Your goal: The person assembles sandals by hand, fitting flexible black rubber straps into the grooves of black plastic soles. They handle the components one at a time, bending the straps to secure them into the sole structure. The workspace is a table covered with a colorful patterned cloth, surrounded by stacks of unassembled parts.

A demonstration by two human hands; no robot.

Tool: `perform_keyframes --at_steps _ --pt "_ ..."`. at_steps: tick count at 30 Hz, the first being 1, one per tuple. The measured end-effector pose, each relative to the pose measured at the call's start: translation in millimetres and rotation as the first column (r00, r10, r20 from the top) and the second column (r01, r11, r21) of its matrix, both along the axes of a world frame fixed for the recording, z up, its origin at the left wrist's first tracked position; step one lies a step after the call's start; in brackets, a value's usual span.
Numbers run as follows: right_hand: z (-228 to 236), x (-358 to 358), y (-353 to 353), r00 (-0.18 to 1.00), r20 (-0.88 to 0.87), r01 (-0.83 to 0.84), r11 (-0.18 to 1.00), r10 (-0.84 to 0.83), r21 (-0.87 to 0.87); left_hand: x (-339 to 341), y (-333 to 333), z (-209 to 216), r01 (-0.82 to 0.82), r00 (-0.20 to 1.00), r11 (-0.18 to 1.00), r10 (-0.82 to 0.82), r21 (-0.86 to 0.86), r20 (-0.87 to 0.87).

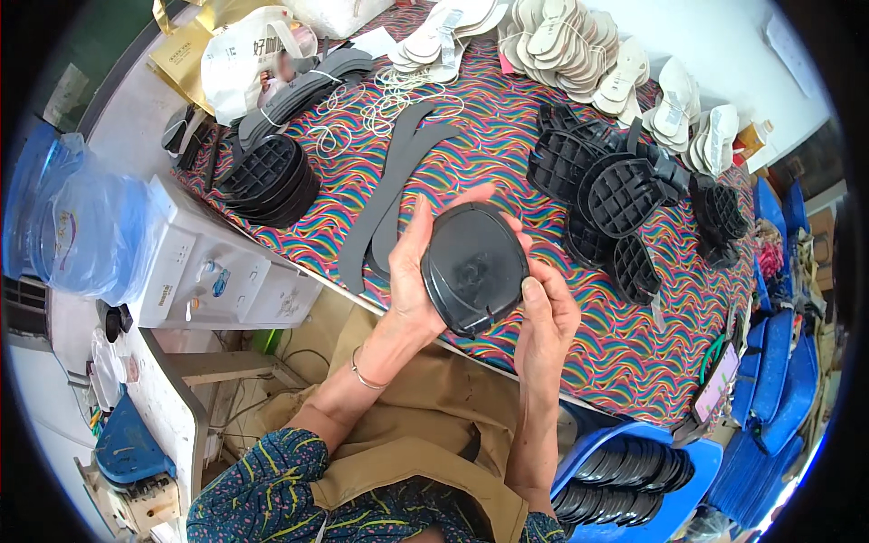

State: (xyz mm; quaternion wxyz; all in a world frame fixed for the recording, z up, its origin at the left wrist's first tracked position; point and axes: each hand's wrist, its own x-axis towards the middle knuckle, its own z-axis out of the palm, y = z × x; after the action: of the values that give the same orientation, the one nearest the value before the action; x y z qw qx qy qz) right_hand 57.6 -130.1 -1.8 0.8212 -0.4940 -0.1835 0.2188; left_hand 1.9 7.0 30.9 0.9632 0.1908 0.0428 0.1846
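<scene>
A glossy black moulded shoe heel (475, 271), rounded in outline, is held above the table's near edge. My left hand (409, 276) cups it from the left, thumb along its side and fingers behind it. At its right edge my right hand (549, 317) grips it between thumb and fingers. Just behind my left hand lie two curved dark grey strips (389, 190), crossed on the patterned cloth. To the right is a heap of black heels with gridded undersides (625, 195). A stack of similar heels (267, 181) stands to the left.
Bundles of pale insoles (561, 45) line the table's back. White cords (394, 100) lie near bundled grey strips (303, 90) and a white bag (253, 59). A water dispenser (217, 258) stands at left. Below right, a blue bin (697, 484) holds black pieces; a phone (718, 385) rests nearby.
</scene>
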Motion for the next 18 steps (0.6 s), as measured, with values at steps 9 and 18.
perform_keyframes --at_steps 9,18 --pt "-1 6 -6 1.000 -0.021 -0.016 0.996 0.014 -0.093 -3 -1 2 0.154 0.982 0.983 -0.164 0.104 0.097" --pt "35 16 13 0.995 0.064 -0.044 0.920 0.075 -0.389 -11 3 -1 0.084 0.996 0.804 -0.061 0.588 -0.059"
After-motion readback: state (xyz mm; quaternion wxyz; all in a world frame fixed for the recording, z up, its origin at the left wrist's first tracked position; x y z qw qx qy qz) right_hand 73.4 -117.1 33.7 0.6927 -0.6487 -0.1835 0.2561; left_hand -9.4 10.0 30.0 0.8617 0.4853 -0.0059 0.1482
